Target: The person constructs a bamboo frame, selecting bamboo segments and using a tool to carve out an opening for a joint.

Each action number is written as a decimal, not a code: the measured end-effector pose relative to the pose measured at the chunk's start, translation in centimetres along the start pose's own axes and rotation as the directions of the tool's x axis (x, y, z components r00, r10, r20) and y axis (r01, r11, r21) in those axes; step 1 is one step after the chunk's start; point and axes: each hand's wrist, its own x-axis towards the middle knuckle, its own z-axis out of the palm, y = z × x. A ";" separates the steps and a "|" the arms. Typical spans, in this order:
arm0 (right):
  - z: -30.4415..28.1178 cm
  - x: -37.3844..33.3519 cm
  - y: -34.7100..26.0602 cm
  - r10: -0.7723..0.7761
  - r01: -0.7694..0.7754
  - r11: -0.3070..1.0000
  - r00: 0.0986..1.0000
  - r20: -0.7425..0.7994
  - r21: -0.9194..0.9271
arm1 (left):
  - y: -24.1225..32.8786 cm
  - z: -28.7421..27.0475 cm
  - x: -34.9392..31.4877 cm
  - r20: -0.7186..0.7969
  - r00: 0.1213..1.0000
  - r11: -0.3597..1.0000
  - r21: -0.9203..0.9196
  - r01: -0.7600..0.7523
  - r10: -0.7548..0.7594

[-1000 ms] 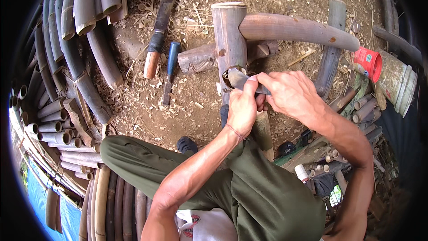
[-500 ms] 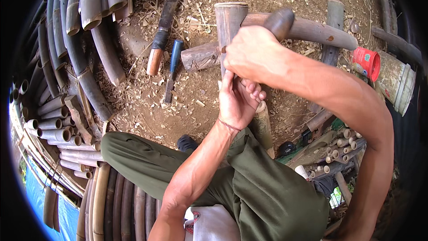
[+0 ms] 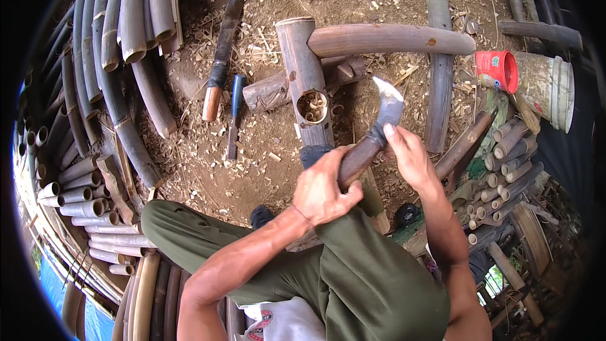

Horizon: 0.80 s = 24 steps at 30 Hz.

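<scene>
A hooked knife (image 3: 364, 161) with a dark wooden handle and a curved, pale-tipped blade is held between my hands, tip pointing up. My left hand (image 3: 325, 186) closes around the butt of its handle. My right hand (image 3: 410, 158) grips it near the dark binding, thumb against the neck of the blade. Beyond them lies a bamboo post (image 3: 297, 57) with a round cut hole in its side, shavings inside. Its near end meets my knee area. A bamboo crosspiece (image 3: 391, 41) joins the post near its far end and runs right.
Under the post lies a notched log (image 3: 268, 91). To its left are a blue-handled chisel (image 3: 237, 110) and a long blade with a wooden handle (image 3: 213, 102). A red tub (image 3: 489, 72) and dirty bucket (image 3: 549, 91) lie at right. Bamboo lengths (image 3: 151, 98) are stacked at left.
My hands have drawn back from the post toward me and come apart. The hooked knife has turned so its blade shows, and the hole in the post is uncovered. The view has shifted.
</scene>
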 end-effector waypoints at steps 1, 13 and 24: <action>-0.7 -0.9 -0.6 -0.010 -0.011 0.943 0.998 -0.061 -0.332 | 0.3 -1.3 0.3 -0.015 1.000 0.998 0.054 -0.007 0.008; 0.5 6.1 0.3 -0.619 0.711 0.542 0.699 -0.360 0.448 | -1.3 -8.6 4.6 -0.158 0.976 0.769 -0.639 0.013 -0.147; 5.6 9.6 -1.3 -0.681 0.781 0.519 0.624 -0.385 0.348 | -10.7 0.6 6.9 -0.276 0.940 0.940 -0.322 0.109 -0.203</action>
